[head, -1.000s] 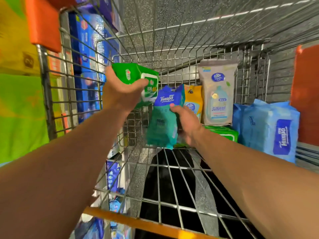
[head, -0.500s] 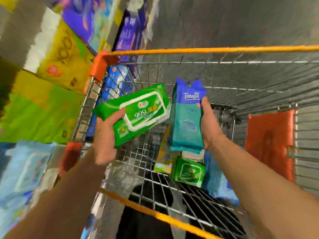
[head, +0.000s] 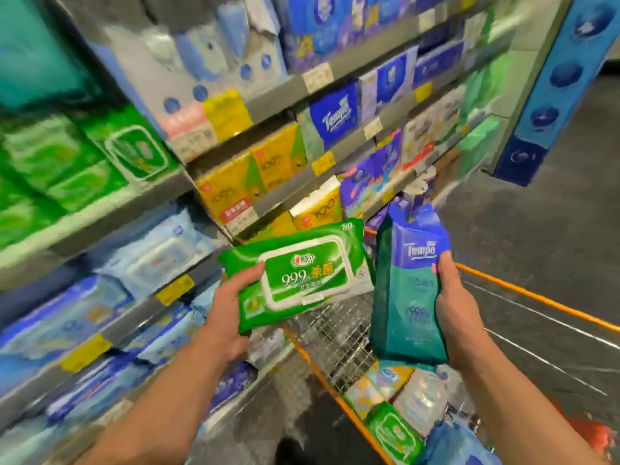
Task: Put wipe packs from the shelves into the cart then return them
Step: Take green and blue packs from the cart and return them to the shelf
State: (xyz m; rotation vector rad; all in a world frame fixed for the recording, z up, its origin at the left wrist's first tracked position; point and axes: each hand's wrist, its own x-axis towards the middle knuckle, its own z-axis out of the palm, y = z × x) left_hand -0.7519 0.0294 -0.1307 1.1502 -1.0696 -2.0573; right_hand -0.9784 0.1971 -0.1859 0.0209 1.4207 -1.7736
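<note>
My left hand grips a green wipe pack with a white-rimmed lid and "999" on it, held flat above the cart's left edge. My right hand holds a teal and blue Tempo wipe pack upright, just right of the green one. Both packs are raised above the wire cart with its orange rim. Several more wipe packs lie in the cart at the lower right. The shelves of packs fill the left and top of the view.
Green packs sit on the upper left shelf, pale blue packs below them, yellow tissue packs and blue Tempo packs further along. A blue display column stands at the right. Grey floor runs beyond the cart.
Both hands have lifted their packs up out of the cart, and my view has swung from the cart's inside up and left to the shelves.
</note>
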